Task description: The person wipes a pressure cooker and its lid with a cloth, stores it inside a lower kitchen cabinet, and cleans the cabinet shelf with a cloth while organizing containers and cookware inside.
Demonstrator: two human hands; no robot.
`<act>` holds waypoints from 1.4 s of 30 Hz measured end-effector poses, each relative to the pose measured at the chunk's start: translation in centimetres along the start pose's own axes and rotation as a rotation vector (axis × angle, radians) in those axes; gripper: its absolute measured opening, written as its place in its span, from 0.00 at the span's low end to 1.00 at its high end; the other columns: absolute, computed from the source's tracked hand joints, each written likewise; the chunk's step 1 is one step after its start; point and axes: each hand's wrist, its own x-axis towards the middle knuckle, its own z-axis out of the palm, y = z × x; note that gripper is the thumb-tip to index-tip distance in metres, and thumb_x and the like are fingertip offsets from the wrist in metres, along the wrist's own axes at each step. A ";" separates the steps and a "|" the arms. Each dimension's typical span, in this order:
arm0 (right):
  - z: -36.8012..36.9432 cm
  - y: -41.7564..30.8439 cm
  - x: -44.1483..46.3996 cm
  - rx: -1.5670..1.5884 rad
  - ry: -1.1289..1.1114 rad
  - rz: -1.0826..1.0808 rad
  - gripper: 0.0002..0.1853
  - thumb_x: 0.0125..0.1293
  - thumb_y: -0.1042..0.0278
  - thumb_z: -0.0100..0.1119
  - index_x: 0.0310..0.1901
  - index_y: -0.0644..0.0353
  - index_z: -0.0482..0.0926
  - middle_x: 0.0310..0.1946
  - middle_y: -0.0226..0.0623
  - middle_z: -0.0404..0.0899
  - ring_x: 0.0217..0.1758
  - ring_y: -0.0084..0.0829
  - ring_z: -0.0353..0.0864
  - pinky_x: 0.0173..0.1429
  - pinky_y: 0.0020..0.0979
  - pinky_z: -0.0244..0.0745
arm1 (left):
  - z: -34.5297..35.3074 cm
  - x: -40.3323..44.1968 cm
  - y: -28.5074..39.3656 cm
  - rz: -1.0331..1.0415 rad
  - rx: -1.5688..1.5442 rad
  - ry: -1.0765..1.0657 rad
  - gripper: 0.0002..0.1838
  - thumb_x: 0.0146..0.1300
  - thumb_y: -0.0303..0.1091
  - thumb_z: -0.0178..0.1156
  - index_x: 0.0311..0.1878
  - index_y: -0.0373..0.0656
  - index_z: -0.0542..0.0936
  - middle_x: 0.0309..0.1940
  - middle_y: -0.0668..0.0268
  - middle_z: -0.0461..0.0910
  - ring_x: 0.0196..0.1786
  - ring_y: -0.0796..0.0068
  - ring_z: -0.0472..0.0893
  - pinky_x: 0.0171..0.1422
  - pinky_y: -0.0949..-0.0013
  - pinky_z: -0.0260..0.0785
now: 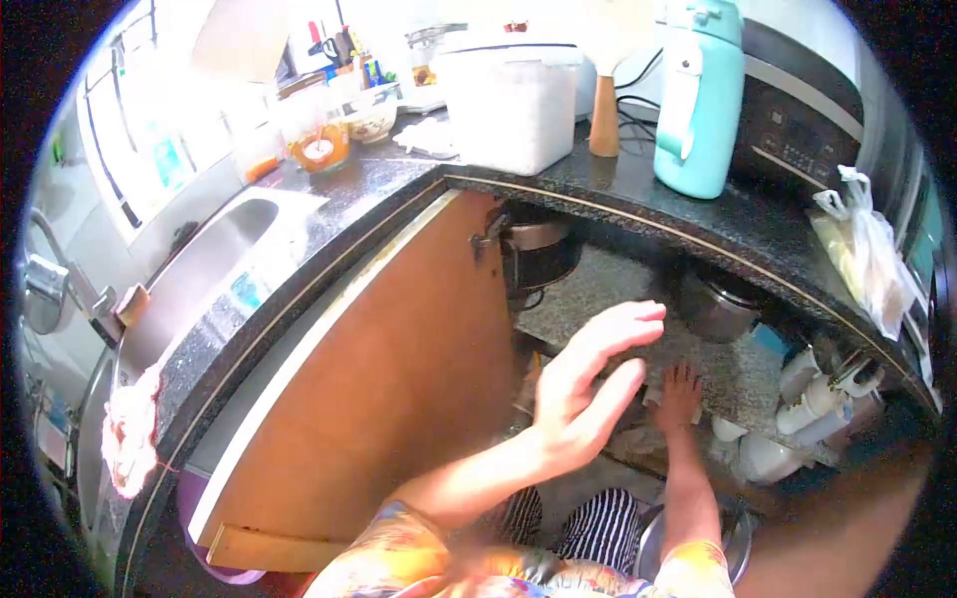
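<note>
My left hand (588, 384) is raised in front of the open cupboard, holding nothing, its fingers bent and the thumb apart. Lower and deeper in, my right hand (680, 397) lies with spread fingers near the front edge of the speckled cupboard shelf (588, 289). Something pale shows beside its palm, too dim to name. Behind the right hand a dark lidded pot (720, 304) stands on the shelf. To the right are white bottles (812, 411). A black pot (541, 249) sits at the back left, by the hinge of the wooden cupboard door (399, 369).
The black countertop (389, 194) curves above the cupboard. On it stand a white container (513, 110), a turquoise flask (700, 110) and a plastic bag (862, 249). A pink cloth (132, 429) hangs near the sink (214, 254). A metal bowl (740, 543) is low beside my legs.
</note>
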 end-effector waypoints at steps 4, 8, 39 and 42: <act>9.9 1.3 3.3 -0.086 0.393 -0.085 0.48 0.54 0.46 0.66 0.71 0.58 0.54 0.74 0.45 0.49 0.76 0.49 0.46 0.76 0.54 0.40 | -4.5 3.9 10.2 0.516 0.246 -0.224 0.03 0.62 0.29 0.58 0.39 0.49 0.78 0.43 0.61 0.80 0.55 0.55 0.76 0.72 0.42 0.53; 1.0 0.1 0.6 -0.075 -0.108 0.046 0.51 0.53 0.49 0.68 0.73 0.56 0.49 0.74 0.43 0.46 0.77 0.48 0.44 0.78 0.52 0.36 | -3.9 4.5 15.6 0.677 0.446 -0.284 0.07 0.61 0.33 0.60 0.43 0.50 0.78 0.36 0.67 0.75 0.44 0.62 0.76 0.57 0.58 0.60; 1.7 0.1 1.0 0.087 -0.073 0.076 0.50 0.53 0.58 0.71 0.73 0.54 0.50 0.75 0.43 0.44 0.78 0.47 0.39 0.77 0.52 0.36 | -3.8 3.5 4.5 0.090 0.220 0.028 0.13 0.62 0.17 0.52 0.49 0.35 0.78 0.46 0.61 0.79 0.53 0.72 0.78 0.61 0.70 0.67; 0.7 -0.3 1.2 0.077 -0.102 0.083 0.50 0.54 0.58 0.71 0.73 0.55 0.50 0.75 0.43 0.44 0.78 0.46 0.39 0.77 0.52 0.35 | -3.5 3.6 4.3 0.079 0.130 0.104 0.14 0.61 0.17 0.52 0.49 0.35 0.78 0.48 0.60 0.79 0.55 0.71 0.76 0.61 0.69 0.67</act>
